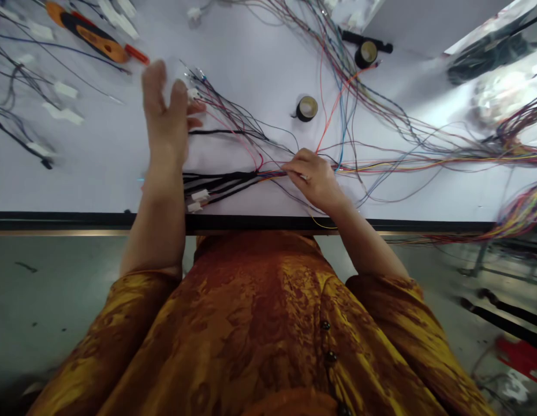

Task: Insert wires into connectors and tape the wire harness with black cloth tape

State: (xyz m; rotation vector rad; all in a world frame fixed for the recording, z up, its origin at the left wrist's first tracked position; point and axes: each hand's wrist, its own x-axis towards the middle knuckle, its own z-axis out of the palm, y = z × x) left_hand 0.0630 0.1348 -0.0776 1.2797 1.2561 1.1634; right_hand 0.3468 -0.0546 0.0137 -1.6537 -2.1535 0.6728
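My left hand [168, 115] is over the left part of the table, its fingers apart and slightly blurred, beside the tips of a bundle of thin dark wires [225, 107]. My right hand [314, 179] pinches the long wire bundle [376, 167] near the table's front edge. Between the hands, black-sleeved branches [225, 179] run left from that bundle, with white connectors [200, 196] at some ends. Part of the branches is hidden behind my left forearm. A roll of black tape [306, 108] lies just above my right hand.
An orange and black tool [93, 37] lies at the upper left, near wires with white connectors [66, 89]. A second tape roll [366, 54] sits by a black rod at the upper right. More wires hang over the table's front edge [442, 226] at the right.
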